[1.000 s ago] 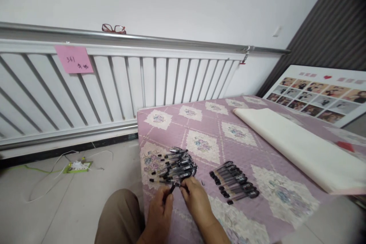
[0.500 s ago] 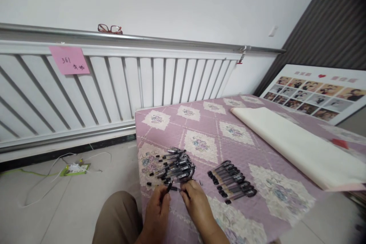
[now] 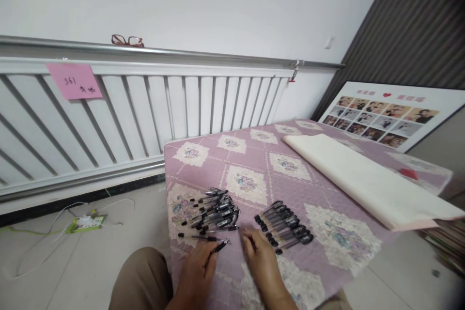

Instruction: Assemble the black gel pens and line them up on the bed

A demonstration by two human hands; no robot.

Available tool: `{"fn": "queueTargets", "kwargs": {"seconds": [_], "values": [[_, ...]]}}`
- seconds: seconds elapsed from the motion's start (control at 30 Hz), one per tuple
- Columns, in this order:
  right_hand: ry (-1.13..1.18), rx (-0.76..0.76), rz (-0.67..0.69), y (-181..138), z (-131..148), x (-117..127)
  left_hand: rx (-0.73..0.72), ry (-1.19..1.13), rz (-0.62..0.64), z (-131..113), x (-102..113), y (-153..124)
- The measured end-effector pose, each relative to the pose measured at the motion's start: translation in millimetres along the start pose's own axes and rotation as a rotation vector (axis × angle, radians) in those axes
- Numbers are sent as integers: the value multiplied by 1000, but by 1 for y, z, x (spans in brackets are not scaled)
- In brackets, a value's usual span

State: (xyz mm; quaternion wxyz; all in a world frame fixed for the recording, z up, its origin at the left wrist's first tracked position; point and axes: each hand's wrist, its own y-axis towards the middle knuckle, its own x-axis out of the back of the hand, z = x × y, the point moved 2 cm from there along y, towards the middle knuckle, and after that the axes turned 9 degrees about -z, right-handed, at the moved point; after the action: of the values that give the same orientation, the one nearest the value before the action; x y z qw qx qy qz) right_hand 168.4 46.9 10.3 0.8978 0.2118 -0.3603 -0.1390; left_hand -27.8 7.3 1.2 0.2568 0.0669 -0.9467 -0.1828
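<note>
Grips a pen part [image 3: 220,246] in the left hand [image 3: 199,262], with thumb and fingers clamped on its lower end, just above the cloth [image 3: 247,157]. Points its free end up and to the right, along a slanting long axis. Has a pen [image 3: 196,237] lying just beyond, with its long axis almost left to right and its black end to the left. Holds the right hand [image 3: 263,256] beside, well apart from the left, with fingers bent forward; cannot tell pinched from parted at the tips. Faces a pile of pens [image 3: 219,213] farther on, lying mostly left to right, with black ends leftward. Has, to the right of the right hand, a row of pens [image 3: 285,225] slanting side by side, with thicker black ends toward the upper right.
</note>
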Motion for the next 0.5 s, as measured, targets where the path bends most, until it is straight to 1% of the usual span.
{"fn": "queueTargets", "kwargs": {"seconds": [0.1,0.23,0.37,0.5], "values": [[-26,15,5,14,2,0,-14,1,0,-1,1,1],[-52,122,83,32,18,-12,-8,-3,-19,-3,1,2],[-139,208,183,39,33,-27,-1,-5,-41,-4,1,3],[-260,281,252,42,39,-35,-5,-18,-41,-4,0,4]]}}
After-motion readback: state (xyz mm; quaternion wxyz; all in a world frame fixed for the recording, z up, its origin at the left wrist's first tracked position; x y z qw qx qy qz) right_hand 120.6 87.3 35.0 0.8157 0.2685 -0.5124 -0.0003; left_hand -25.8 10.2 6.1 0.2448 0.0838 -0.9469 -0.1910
